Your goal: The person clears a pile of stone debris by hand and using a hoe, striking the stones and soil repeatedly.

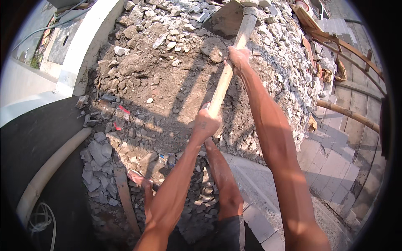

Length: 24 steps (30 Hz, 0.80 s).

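Note:
Both of my hands are wrapped round the pale wooden handle of a hoe [220, 88], which slants up and away to the right. Closed on the lower part of the handle is my left hand [207, 124]. Further up, nearer the head, my right hand [239, 58] grips it, also closed. The hoe's broad, dirty metal blade [226, 20] is at the far end, over a heap of broken stones [184, 31]. Brown soil [163, 90] mixed with rubble lies below and left of the handle. Whether the blade touches the stones, I cannot tell.
A white wall edge [86, 46] borders the rubble at the left. Near it lie a thick pale pole [54, 169] and grey stone slabs [98, 154]. My sandalled foot [140, 178] stands on rubble beside a narrow plank [127, 201]. Grey paving blocks [331, 154] and bamboo poles [349, 113] are at right.

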Tool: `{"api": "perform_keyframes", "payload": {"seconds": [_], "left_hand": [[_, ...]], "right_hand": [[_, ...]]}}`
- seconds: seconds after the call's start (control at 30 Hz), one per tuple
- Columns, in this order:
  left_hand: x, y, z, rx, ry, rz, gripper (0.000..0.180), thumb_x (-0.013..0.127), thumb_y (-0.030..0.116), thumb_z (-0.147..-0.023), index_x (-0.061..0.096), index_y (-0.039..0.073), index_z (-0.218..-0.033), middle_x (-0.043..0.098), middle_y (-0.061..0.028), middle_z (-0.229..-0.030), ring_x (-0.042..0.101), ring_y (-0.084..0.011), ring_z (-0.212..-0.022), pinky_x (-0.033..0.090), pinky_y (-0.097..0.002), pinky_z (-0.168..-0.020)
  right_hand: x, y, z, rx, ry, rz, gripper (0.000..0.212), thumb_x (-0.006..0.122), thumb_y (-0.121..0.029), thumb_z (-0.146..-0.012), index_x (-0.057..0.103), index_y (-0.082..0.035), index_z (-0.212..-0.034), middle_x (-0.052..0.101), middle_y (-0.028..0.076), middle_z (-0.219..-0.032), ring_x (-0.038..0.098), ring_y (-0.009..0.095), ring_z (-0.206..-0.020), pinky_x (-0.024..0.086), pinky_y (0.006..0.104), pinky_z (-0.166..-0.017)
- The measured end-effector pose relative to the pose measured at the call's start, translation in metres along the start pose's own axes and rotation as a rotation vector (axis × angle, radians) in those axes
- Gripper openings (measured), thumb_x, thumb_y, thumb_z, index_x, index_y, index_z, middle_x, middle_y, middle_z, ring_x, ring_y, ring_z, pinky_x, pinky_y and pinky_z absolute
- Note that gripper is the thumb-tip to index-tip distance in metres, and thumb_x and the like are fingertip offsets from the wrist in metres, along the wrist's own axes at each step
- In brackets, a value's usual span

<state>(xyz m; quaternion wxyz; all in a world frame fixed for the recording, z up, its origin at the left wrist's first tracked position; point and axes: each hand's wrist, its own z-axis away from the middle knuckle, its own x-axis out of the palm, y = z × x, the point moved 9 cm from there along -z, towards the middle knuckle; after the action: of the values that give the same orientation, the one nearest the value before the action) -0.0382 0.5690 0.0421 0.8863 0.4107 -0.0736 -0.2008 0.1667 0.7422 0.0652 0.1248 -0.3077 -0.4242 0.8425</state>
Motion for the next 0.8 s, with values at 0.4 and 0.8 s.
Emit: {"api": "perform_keyframes", "payload": {"seconds": [0.4, 0.8], "left_hand": [[-0.037, -0.104, 0.169, -0.202, -0.020, -0.268, 0.032, 0.067, 0.023, -0.078, 0.067, 0.001, -0.101, 0.069, -0.0282, -0.088, 0.066, -0.0466, -0.091, 0.053, -0.0521, -0.077], [0.000, 0.040, -0.023, 0.210, 0.071, -0.195, 0.046, 0.071, 0.025, -0.078, 0.062, -0.002, -0.114, 0.069, -0.0278, -0.091, 0.068, -0.0444, -0.087, 0.056, -0.0490, -0.074]], "right_hand": [[-0.017, 0.111, 0.193, 0.223, -0.099, -0.317, 0.024, 0.063, -0.002, -0.090, 0.045, 0.000, -0.105, 0.056, 0.007, -0.073, 0.056, 0.016, -0.051, 0.050, 0.0301, -0.044], [-0.051, -0.080, 0.032, -0.247, 0.035, -0.384, 0.029, 0.069, -0.013, -0.093, 0.044, 0.000, -0.100, 0.052, 0.005, -0.072, 0.054, 0.014, -0.052, 0.052, 0.0294, -0.046]]}}
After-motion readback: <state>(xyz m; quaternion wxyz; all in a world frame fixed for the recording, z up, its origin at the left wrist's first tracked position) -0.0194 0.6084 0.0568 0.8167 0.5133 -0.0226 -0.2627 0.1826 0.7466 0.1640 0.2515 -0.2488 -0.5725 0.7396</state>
